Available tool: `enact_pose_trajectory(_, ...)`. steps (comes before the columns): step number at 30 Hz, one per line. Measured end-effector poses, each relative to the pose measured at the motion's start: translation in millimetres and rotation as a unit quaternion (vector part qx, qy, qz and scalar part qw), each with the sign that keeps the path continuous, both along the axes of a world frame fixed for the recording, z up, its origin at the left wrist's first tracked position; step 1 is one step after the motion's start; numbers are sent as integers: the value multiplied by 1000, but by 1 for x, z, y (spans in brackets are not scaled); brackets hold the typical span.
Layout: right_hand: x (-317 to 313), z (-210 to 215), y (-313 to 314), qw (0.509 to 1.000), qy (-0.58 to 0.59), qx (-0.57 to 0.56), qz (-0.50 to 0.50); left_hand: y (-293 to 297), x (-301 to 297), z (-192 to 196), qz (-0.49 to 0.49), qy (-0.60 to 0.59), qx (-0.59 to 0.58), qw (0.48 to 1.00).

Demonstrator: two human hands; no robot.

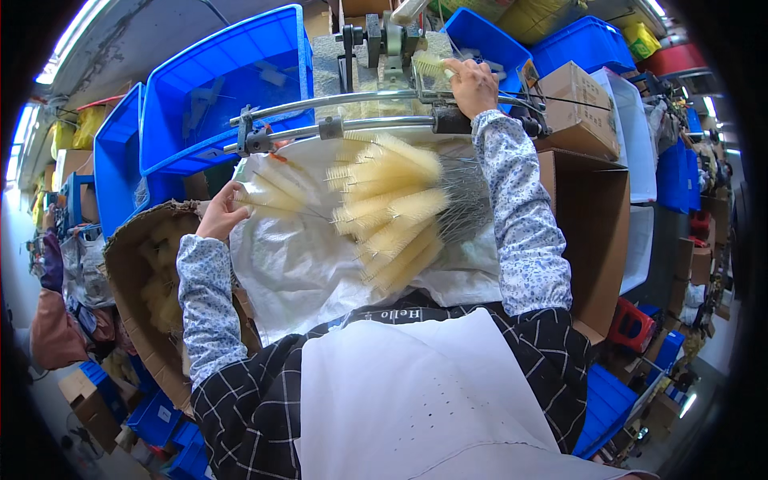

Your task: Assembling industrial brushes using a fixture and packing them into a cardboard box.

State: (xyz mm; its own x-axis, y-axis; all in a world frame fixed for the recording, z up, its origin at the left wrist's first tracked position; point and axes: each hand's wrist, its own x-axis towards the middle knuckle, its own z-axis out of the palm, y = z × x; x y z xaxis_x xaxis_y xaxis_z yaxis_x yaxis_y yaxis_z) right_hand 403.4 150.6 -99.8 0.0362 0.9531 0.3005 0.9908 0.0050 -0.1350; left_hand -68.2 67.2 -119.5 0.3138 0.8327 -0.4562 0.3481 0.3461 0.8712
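Two-handed, pinching one brush point(278, 194) in left grip point(221, 214) by the left edge of white sheet point(280, 276) — cannot tell the hold of right grip point(474, 84) — likely tending machine point(374, 42), next needing a swap.

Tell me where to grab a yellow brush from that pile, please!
Pinch one of the wire stems, coming from the right: the yellow brushes lie with bristles leftward and bare stems rightward, and a thin stem is probably easier to hold than wide bristles.
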Motion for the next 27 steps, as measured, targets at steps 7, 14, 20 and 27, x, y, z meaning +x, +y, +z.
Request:
enact_pose_trajectory(7,3,-3,2,1000,10,12,-1,-6,-2,32,3,-20,4,1000)
enact_pose_trajectory(14,8,-13,7,997,72,-17,6,-7,-13,63,24,-67,92,993)
enact_pose_trajectory(20,12,-15,9,995,91,-27,11,-7,-28,91,50,-80,186,978)
enact_pose_trajectory(27,8,-13,13,996,73,-60,-3,-8,-24,103,61,-85,226,968)
